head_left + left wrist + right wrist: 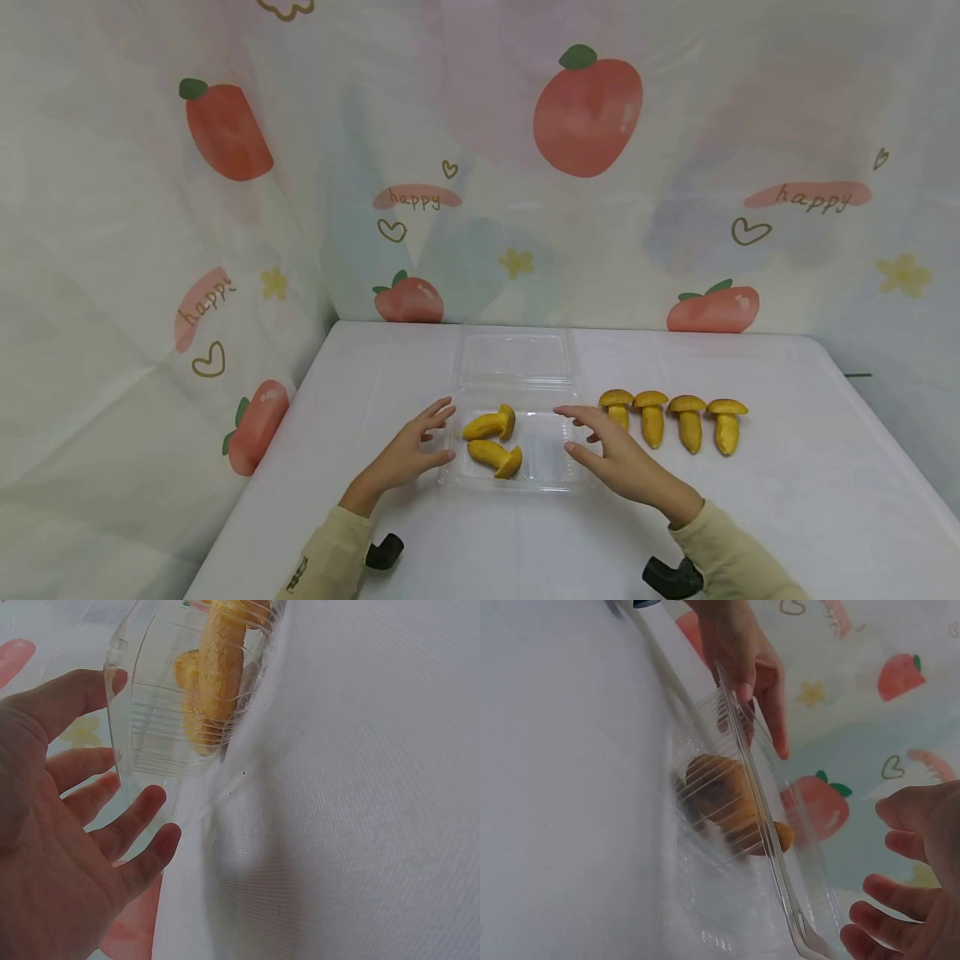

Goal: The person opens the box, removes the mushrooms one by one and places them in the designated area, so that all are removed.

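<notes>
A clear plastic clamshell box (547, 475) lies with its lid (517, 360) folded back toward the wall. In its left half are two yellow mushrooms (489, 425), both on their sides. My left hand (405, 450) is beside the box's left wall, thumb and fingers spread; in the left wrist view its thumb tip overlaps the rim (114, 712). On the opposite side, my right hand (622, 458) hovers by the right rim with fingers extended and nothing held. In the right wrist view that hand (922, 877) appears apart from the box wall.
To the right of the box, several more yellow mushrooms (689, 425) stand in a row, caps toward the wall; my right hand partly covers the nearest. A white cloth covers the table (810, 517). A fruit-printed curtain (480, 100) closes off the back and sides.
</notes>
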The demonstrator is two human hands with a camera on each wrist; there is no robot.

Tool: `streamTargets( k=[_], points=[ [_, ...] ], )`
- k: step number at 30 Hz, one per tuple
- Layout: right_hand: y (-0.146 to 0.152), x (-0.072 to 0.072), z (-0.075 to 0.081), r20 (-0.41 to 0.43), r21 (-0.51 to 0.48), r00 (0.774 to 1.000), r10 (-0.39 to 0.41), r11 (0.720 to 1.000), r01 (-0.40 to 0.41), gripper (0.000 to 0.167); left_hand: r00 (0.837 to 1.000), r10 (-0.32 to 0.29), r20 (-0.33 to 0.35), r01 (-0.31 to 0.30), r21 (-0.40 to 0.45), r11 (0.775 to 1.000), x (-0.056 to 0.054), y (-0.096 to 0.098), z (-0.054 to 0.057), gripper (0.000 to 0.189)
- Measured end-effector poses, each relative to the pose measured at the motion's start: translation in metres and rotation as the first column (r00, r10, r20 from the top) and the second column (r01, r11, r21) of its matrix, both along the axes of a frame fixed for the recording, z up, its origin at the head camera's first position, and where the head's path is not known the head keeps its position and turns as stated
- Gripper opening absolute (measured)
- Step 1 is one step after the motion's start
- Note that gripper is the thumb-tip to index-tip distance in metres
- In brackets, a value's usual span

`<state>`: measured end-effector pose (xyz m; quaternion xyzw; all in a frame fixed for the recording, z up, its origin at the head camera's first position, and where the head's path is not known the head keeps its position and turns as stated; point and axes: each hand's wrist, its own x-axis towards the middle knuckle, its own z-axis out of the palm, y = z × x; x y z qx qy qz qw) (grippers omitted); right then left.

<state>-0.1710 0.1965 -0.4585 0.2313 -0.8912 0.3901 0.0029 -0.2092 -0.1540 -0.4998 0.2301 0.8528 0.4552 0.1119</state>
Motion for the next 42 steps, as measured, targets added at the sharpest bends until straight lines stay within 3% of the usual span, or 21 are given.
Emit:
streamTargets(
  k=[14,29,36,42],
  points=[
    [-0.024,-0.007,-0.001,0.073,-0.009,0.993,0.09,0.996,-0.09,0.047,1.0,0.007,0.007,-0.007,-0.018,1.0,0.0,0.001,0.002,0.07],
    [-0.04,-0.018,-0.017,0.156,-0.034,0.976,0.152,0.988,-0.148,0.048,1.0,-0.003,0.002,0.003,-0.014,1.0,-0.002,0.0,-0.002,0.07],
    [-0.048,-0.022,-0.022,0.161,-0.061,0.96,0.23,0.973,-0.222,0.046,1.0,0.002,0.005,-0.002,-0.007,1.0,-0.003,0.0,-0.002,0.069],
    [-0.054,-0.027,-0.028,0.221,-0.074,0.929,0.298,0.955,-0.289,0.044,1.0,0.0,0.0,0.0,-0.002,1.0,-0.002,-0.001,-0.001,0.07]
  ],
)
